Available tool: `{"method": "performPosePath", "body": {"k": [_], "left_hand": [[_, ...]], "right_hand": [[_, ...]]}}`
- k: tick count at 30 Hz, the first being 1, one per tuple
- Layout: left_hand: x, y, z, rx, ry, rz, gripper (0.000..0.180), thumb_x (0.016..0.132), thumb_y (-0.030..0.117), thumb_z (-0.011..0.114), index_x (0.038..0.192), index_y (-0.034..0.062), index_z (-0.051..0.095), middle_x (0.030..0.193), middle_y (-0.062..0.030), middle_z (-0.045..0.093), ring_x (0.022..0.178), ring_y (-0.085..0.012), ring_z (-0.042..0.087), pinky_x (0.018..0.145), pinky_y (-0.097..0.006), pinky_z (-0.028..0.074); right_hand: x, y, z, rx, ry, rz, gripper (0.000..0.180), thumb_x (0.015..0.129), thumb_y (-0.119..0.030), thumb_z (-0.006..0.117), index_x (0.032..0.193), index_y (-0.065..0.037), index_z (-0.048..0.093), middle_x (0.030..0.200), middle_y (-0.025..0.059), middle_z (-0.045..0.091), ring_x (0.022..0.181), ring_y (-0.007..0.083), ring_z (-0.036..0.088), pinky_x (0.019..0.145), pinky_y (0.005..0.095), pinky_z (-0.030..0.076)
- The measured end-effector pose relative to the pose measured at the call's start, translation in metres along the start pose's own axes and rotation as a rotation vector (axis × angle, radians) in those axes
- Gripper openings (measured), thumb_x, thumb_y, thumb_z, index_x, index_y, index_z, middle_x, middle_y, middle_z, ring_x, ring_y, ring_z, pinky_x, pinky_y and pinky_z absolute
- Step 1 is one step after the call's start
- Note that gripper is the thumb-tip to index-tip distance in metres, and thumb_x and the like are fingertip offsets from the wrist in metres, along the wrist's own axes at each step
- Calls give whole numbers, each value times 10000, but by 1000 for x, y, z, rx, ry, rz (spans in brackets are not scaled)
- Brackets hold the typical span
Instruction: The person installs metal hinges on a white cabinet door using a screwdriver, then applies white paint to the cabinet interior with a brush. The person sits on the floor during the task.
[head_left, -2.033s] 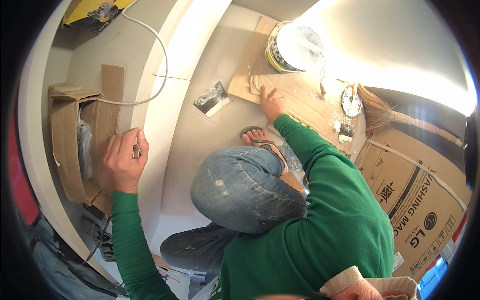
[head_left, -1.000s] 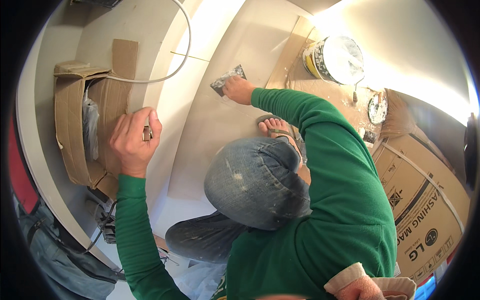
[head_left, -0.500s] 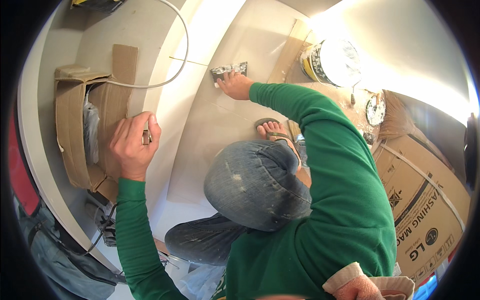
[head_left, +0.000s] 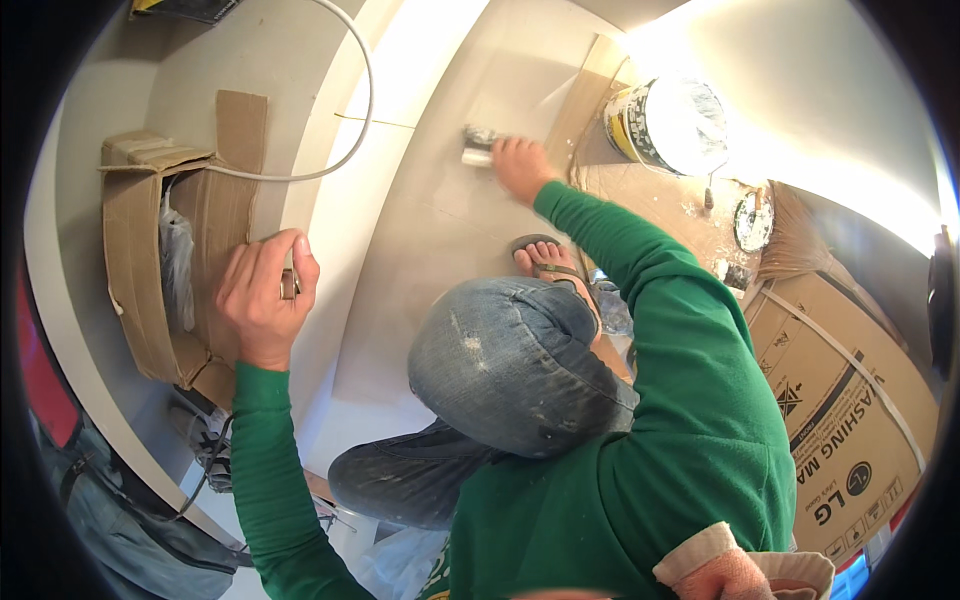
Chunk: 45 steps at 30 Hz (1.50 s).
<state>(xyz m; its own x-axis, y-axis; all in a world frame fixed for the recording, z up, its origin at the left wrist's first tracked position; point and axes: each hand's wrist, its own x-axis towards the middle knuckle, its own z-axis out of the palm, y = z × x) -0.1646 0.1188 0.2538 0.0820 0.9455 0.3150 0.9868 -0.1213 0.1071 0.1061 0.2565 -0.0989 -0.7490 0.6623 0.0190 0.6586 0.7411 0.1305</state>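
Note:
My right hand [head_left: 523, 170] is closed on a putty knife [head_left: 478, 146] with a wide, dark blade smeared with white. Its blade lies against the pale, smooth surface [head_left: 440, 215] ahead of my knee. Well to the left, my left hand [head_left: 268, 295] is closed in a fist around a small object with a metal end [head_left: 290, 283]; most of that object is hidden by the fingers. This hand is beside an opened cardboard box [head_left: 145, 270] with clear plastic inside.
A bucket [head_left: 640, 125] with white at its top stands far right on cardboard. Near it are a round, white-smeared lid [head_left: 753, 220] and a straw broom [head_left: 790, 235]. A large carton [head_left: 840, 400] fills the right side. A white cable [head_left: 365, 95] loops at upper left.
My right hand has moved to the right with the putty knife, and the blade has turned. My left hand has hardly moved.

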Motion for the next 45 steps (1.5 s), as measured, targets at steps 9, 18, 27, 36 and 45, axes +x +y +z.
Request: {"method": "performPosePath", "body": {"k": [9,18,27,36,45], "left_hand": [[6,-5,-5,-45,-62,7,87,863,27,731,950,24,731,663,-73,556,548,-243,517,518,-371,426],[3,-11,-9,-47,-156,-16,117,852,54,730,964,24,742,624,-74,500,521,-245,476,491,-374,390],[2,-10,-7,-24,-174,-26,126,846,48,721,967,28,746,603,-59,445,503,-236,425,475,-371,354],[3,-7,-16,22,-274,-33,126,876,69,671,974,18,731,629,-80,494,519,-263,465,501,-387,373],[8,-9,-13,-24,-205,-33,121,839,58,702,951,40,745,600,-54,444,501,-233,427,476,-367,355]], "right_hand": [[153,166,34,20,-119,439,250,976,-184,535,1141,-67,682,1024,196,717,946,347,730,721,479,590],[205,212,36,106,-147,531,238,972,-185,554,1120,-77,706,1040,168,729,962,394,729,744,503,611],[204,140,46,-40,123,238,206,869,-164,628,1011,-35,702,940,169,741,826,345,743,585,434,575],[277,198,67,-66,23,371,236,913,-150,586,1008,15,726,948,205,740,847,415,747,682,478,622],[194,117,36,-29,20,57,251,875,-128,616,1036,56,673,949,226,696,865,370,718,524,486,523]]}}
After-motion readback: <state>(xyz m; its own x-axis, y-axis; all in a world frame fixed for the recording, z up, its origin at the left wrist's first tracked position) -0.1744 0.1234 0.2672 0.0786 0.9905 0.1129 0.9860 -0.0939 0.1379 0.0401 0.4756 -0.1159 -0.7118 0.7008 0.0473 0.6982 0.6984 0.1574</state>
